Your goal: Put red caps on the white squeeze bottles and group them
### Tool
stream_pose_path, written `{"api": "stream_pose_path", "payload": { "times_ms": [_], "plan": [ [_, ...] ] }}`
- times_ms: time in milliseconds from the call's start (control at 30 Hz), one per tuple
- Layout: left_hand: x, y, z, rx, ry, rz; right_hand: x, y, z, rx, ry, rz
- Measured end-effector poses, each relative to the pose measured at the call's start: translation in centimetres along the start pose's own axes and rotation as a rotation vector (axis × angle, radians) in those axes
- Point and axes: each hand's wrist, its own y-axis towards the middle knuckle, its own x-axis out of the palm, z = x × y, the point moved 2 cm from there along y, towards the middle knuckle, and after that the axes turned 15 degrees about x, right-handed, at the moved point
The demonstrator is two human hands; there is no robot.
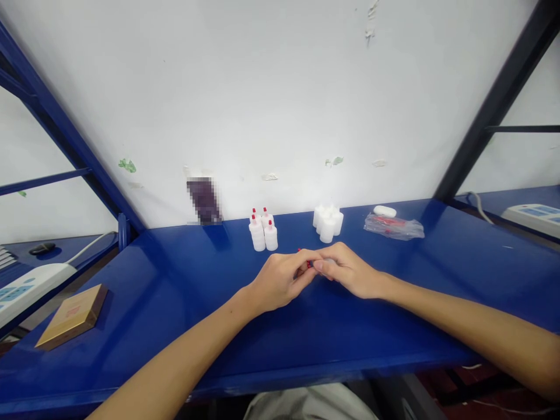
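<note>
Forearms (pixel 175 361) up close, left hand (pixel 277 283) and right hand (pixel 356 274) together, left fingers closed on a small red thing (pixel 310 264), can't tell about the right's grip. Four bottles (pixel 258 238) far side have red tips on, white containers (pixel 326 232) right of them show none

We see a scuffed white wall (pixel 271 105) filling the upper frame. Below it, we have a glossy blue table (pixel 350 344), with a dark post (pixel 485 111) at upper right.
</note>
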Motion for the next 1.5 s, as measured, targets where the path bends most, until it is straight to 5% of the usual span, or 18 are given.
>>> {"api": "stream_pose_path", "payload": {
  "times_ms": [200,367,433,600,767,1000,1367,1500],
  "plan": [
    [-0.3,0.3,-0.4,-0.066,-0.118,0.104,0.3,0.4,0.6,0.050,0.089,0.057],
    [-3.8,0.6,-3.4,-0.282,-0.118,0.545,-0.2,0.8,1.6,0.124,0.288,0.202],
    [-5.4,0.6,-4.8,-0.383,-0.054,0.605,-0.3,0.8,1.6,0.107,0.302,0.202],
    [-7.4,0.8,-6.1,-0.432,0.171,0.484,0.0,0.3,1.3,0.014,0.249,0.191],
    [-7.2,0.7,-6.1,-0.410,0.267,0.339,-0.4,0.0,1.4,-0.064,0.274,0.296],
    [-6.7,0.2,-6.3,-0.428,0.400,0.177,-0.6,0.2,1.6,-0.053,0.222,0.277],
    [-6.5,0.2,-6.1,-0.449,0.487,0.144,-0.5,0.4,1.8,-0.057,0.158,0.237],
    [-6.0,0.2,-5.1,-0.344,0.511,0.152,-0.4,0.5,1.8,-0.038,0.153,0.225]
  ]
}}
